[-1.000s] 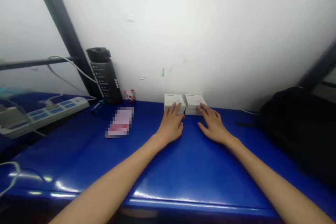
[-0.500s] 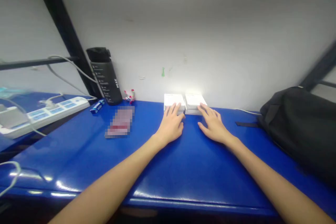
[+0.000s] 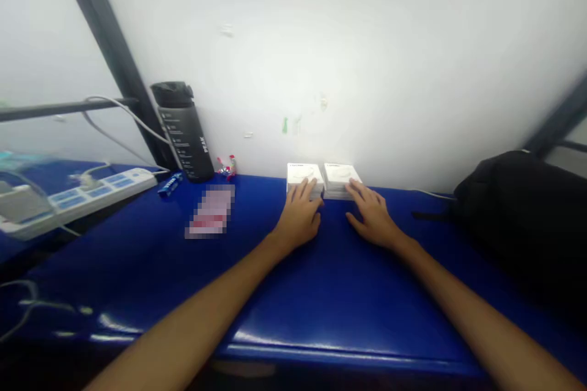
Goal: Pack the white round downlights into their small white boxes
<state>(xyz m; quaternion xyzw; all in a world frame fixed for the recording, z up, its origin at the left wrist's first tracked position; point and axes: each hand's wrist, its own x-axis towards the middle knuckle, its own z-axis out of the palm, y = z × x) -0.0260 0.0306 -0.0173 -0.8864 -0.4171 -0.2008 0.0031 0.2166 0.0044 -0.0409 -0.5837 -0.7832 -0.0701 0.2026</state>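
Two small white boxes stand side by side against the wall at the back of the blue table (image 3: 298,305). My left hand (image 3: 299,215) reaches to the left white box (image 3: 300,172), its fingers spread and the fingertips over the box's front edge. The right white box (image 3: 340,173) has the fingertips of my right hand (image 3: 370,214) at its front right corner, with the thumb held apart. Neither hand is wrapped round a box. Dark print and a faint round picture show on the box tops. My fingers cover part of both fronts.
At the back left stand a black water bottle (image 3: 186,137), a red-and-silver wrapper (image 3: 226,167) and a small blue packet (image 3: 170,184). A blurred pinkish sheet (image 3: 211,211) lies before them. Left is a white power strip (image 3: 105,195) with cables; right, a black bag (image 3: 513,220).
The wall looks brighter and the table and arms darker, so the print on the box tops now shows. My hands and the boxes have stayed in place.
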